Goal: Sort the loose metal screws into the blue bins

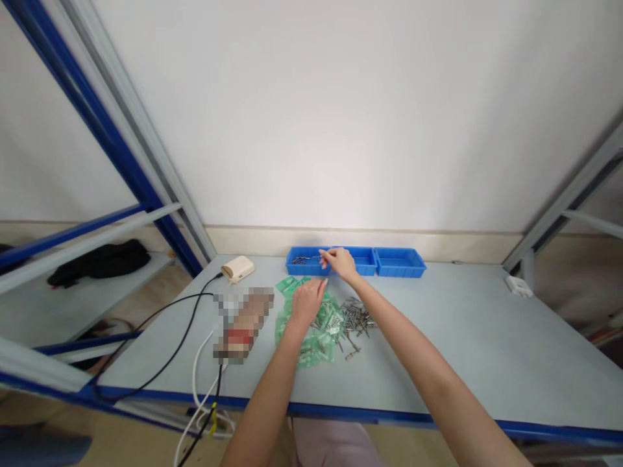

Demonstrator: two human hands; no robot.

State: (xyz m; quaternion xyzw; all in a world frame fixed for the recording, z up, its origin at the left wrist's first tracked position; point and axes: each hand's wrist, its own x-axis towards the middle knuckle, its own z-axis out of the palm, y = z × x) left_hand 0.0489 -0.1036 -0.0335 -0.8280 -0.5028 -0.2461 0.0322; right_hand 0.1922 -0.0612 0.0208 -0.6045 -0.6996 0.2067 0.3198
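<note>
My right hand [341,263] is over the front of the blue bins, thumb and finger pinched together. Something thin and metallic shows by its fingertips, too small to name. In the left blue bin [291,264] lie a few small metal pieces. Closer to me, my left hand [307,301] is closed above a pile of green plastic bags [318,350], some with metal fasteners inside. Whatever its fingers hold is hidden. Just right of the bags, and partly behind my right forearm, is a loose heap of metal screws or bolts [357,318].
The right blue bin [402,263] stands against the wall. On the table's left are a cream-coloured box [238,268], a blurred-out object [246,324] and black and white cables [187,347]. A small white item [518,286] sits at the far right, near the metal frame.
</note>
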